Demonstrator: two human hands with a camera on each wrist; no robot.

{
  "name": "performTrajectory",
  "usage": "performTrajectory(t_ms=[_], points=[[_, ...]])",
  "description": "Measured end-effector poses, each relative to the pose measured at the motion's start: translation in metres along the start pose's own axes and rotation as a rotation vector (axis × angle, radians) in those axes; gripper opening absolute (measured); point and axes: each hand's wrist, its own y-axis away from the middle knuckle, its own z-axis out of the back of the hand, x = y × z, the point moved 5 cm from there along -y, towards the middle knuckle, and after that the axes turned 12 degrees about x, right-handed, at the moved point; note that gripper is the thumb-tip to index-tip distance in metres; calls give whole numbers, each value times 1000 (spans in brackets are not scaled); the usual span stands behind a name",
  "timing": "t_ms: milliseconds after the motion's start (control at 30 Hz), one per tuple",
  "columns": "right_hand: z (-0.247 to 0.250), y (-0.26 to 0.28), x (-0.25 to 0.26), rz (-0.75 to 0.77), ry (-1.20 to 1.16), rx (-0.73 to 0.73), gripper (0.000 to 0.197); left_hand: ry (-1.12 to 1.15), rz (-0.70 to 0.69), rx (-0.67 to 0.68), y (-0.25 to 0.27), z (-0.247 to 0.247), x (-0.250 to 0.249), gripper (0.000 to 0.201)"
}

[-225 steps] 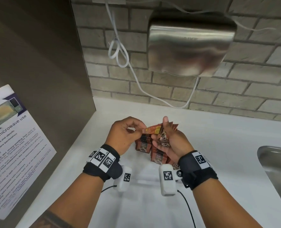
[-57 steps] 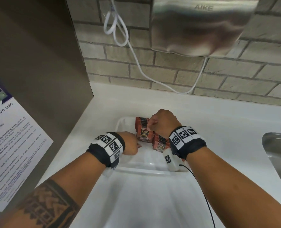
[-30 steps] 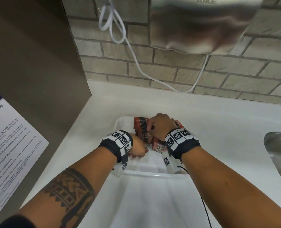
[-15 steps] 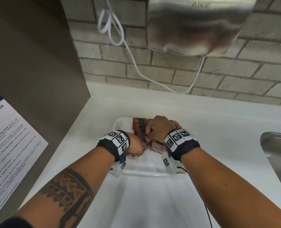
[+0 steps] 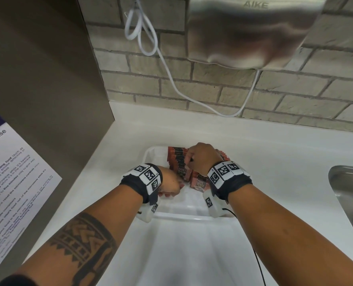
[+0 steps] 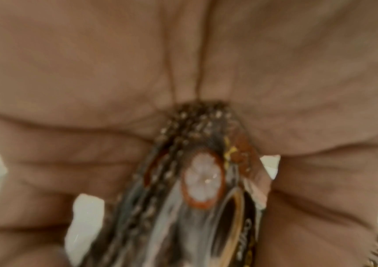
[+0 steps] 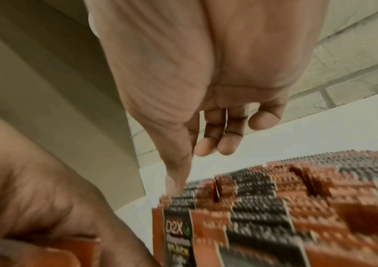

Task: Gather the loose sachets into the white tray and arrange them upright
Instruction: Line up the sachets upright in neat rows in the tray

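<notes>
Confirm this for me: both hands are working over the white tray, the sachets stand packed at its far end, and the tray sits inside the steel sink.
One detail is wrong. The white tray sits on the white counter, not inside the steel sink, which lies apart at the right edge of the head view. The rest holds: the left hand and right hand work over the tray, sachets at its far end.

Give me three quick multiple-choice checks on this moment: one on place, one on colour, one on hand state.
1. Where do the sachets stand?
A. in the white tray
B. in the sink
C. on the bare counter

2. What colours are the sachets?
A. blue and white
B. red-brown and black
C. green

3. What is the left hand doing?
A. lying flat
B. gripping a sachet
C. pulling the cord

Answers: 1 A, the tray rim surrounds the rows; 2 B, plain in the right wrist view; 3 B, the left wrist view shows fingers curled round one.
</notes>
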Motion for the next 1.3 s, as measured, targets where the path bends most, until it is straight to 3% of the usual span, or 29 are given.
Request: performTrajectory(t_ms=[133,200,300,433,633,767,867,933,1000,1067,1300], points=[[12,12,-6,104,-194,-118,5,136,-108,-35,15,11,9,25],[18,23,-7,151,-292,-76,9,193,-209,-135,25,20,16,25],[20,35,-3,222,-435,53,16,411,-456,-276,40,29,18,26],[32,41,0,263,-489,-9,10,684,-738,-304,49,29,13,6],[50,46,7,265,-521,-40,5,815,-864,-330,51,26,14,41],[58,47,14,283,-495,-81,4,786,-824,-459,53,31,19,26],[61,47,16,260,-443,-139,4,753,-731,-465,55,32,26,10],[61,47,14,225,-374,-180,2,561,-515,-401,52,29,35,19],[54,45,8,178,-301,-165,4,272,-189,-280,47,21,46,35],[40,38,5,122,-222,-120,5,96,-28,-195,43,14,49,37],[-2,6,12,-61,106,-32,11,70,-98,-42,9,0,13,33]])
